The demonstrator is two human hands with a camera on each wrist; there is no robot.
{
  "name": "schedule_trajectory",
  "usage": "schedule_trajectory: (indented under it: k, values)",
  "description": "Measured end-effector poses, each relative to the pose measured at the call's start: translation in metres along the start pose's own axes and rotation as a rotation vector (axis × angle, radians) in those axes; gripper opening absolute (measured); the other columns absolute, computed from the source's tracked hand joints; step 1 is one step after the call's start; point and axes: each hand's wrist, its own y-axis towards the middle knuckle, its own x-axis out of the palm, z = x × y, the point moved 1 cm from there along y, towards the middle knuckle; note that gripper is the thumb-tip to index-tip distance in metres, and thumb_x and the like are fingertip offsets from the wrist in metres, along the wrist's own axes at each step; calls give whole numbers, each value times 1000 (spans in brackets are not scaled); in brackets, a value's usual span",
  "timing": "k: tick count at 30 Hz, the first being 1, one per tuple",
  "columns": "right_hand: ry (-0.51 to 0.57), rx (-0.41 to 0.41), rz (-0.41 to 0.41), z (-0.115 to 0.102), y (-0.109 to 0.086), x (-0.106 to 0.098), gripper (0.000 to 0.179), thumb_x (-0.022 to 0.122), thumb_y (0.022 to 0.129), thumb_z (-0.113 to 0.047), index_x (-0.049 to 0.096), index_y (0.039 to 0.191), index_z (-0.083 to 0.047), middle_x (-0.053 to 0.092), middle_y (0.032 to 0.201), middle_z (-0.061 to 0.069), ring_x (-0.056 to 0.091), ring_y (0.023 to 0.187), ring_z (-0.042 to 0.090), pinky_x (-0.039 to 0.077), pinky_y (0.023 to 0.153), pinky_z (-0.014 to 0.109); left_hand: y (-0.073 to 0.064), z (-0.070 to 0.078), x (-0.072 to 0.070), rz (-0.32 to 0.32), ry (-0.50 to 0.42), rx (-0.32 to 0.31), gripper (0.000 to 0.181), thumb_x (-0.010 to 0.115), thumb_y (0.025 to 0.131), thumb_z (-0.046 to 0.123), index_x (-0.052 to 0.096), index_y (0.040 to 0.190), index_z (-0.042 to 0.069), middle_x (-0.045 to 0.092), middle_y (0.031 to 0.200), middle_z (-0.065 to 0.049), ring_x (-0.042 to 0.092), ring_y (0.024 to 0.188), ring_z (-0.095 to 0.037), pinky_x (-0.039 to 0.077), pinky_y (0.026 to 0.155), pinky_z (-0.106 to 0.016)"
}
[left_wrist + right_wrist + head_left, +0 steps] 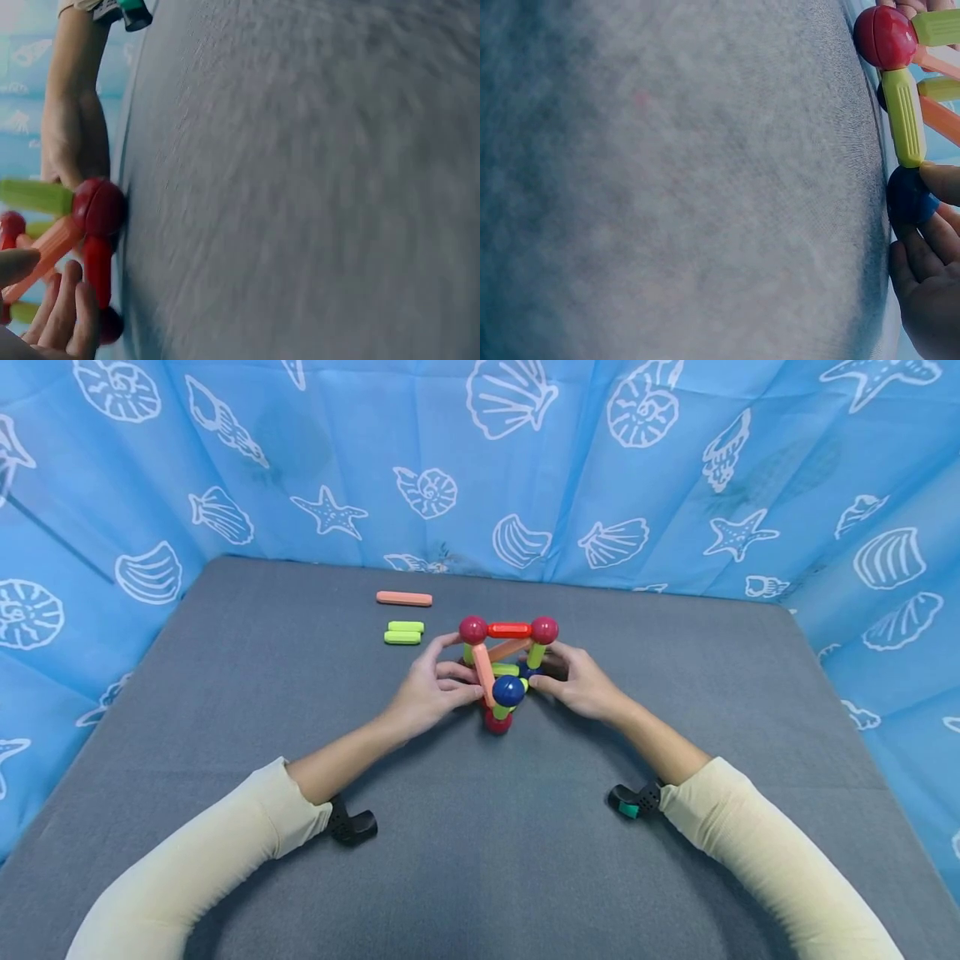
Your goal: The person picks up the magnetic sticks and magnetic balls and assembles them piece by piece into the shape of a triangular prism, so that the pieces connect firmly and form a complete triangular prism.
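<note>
A frame of magnetic building balls and sticks (510, 631) stands on the grey table between both hands. Red balls (473, 630), a blue ball (508, 691) and green, orange and red sticks form it. My left hand (423, 693) holds its left side, thumb by the slanting orange stick (46, 251) and fingers by the low red stick (97, 274). On the other side, my right hand (585, 685) pinches a lower blue ball (907, 196), thumb at the end of a green stick (904, 116). Parts of the far base are hidden.
Beyond the left hand lie a loose orange stick (404, 599) and two green sticks (402, 637), side by side. A blue curtain (360, 460) with white shells hangs along the table's far edge. Both wrists carry black camera mounts (352, 825).
</note>
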Motion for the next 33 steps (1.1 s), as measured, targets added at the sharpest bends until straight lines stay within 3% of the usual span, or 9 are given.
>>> schedule_trajectory:
  k: [6, 9, 15, 22, 26, 33]
  values:
    - [5, 4, 3, 0, 0, 1, 49, 63, 95, -2, 47, 141, 3, 58, 137, 20, 50, 132, 35, 35, 111, 52, 8, 5, -40, 99, 265, 232, 64, 73, 87, -3, 44, 143, 6, 71, 98, -13, 70, 84, -23, 56, 72, -31]
    - [2, 5, 7, 1, 0, 1, 49, 63, 95, -1, 47, 141, 3, 59, 136, 20, 50, 132, 35, 36, 111, 52, 17, 1, -65, 143, 391, 303, 57, 72, 86, -5, 50, 138, 4, 72, 101, -14, 69, 88, -24, 56, 76, -36]
    - [6, 3, 6, 1, -2, 2, 49, 63, 95, -1, 47, 141, 3, 58, 136, 20, 50, 132, 35, 35, 111, 53, 25, -13, -96, 178, 520, 232, 58, 74, 85, -5, 50, 138, 4, 70, 111, -16, 64, 106, -31, 52, 88, -50]
    - [7, -5, 10, 1, -2, 3, 50, 64, 95, -1, 46, 141, 2, 58, 137, 20, 49, 133, 35, 35, 111, 53, 33, -17, -103, 147, 630, 173, 55, 77, 83, -2, 54, 132, 4, 70, 113, -17, 62, 112, -32, 39, 104, -54]
    - [3, -1, 11, 0, -2, 3, 51, 64, 95, -1, 46, 142, 2, 58, 137, 21, 49, 133, 36, 35, 111, 53, 39, -15, -101, 118, 693, 133, 54, 78, 83, -1, 55, 131, 5, 71, 111, -15, 63, 110, -32, 39, 102, -55]
    - [-8, 7, 13, 2, -2, 4, 51, 64, 95, -2, 46, 142, 2, 57, 138, 20, 49, 133, 35, 34, 111, 53, 42, -10, -93, 72, 806, 75, 53, 79, 85, 8, 55, 133, 7, 71, 104, -12, 65, 95, -27, 49, 85, -49]
